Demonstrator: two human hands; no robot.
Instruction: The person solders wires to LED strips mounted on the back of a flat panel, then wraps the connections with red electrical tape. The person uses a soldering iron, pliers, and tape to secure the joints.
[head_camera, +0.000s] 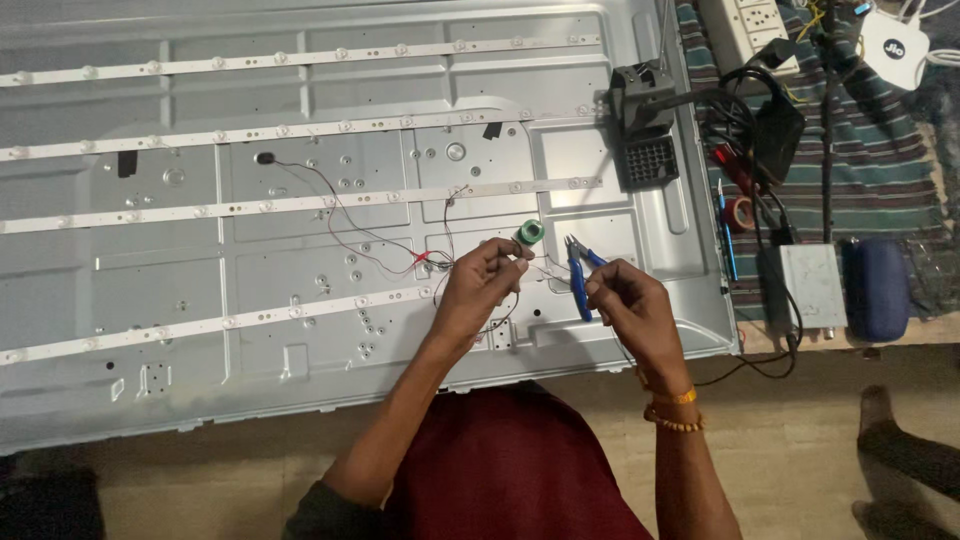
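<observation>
Filling most of the view: a grey metal panel (300, 300), flat, stamped side up. Across the panel, four long white light strips (300, 205), all seated end to end. By the look of it, no strip lifted or missing.

Beyond the panel's right edge, a striped cloth (880, 170) on the table (770, 345), crowded with gear:
- a white power strip (745, 25) near the panel's top right corner;
- a white square box (893, 45) with a round blue mark, farther right;
- a plain grey box (812, 285) and a dark blue oblong case (878, 285), level with the panel's lower right corner.

On the panel's upper right part, a black soldering stand (645, 125).

Over the panel's lower middle, left hand (480, 285) closed in a pinch on a thin wire (530, 262). Just right of it, right hand (635, 310) curled shut around blue-handled cutters (578, 275), tips towards the panel's top.

From the panel's centre, red and black leads (350, 225) trailing loose down to the left hand. Ends apparently not yet joined or tidied, so the wiring seems the part left open.

Just above the left hand, a small green spool (529, 233) resting on the panel. Just off the right edge, a red tape roll (740, 212).
</observation>
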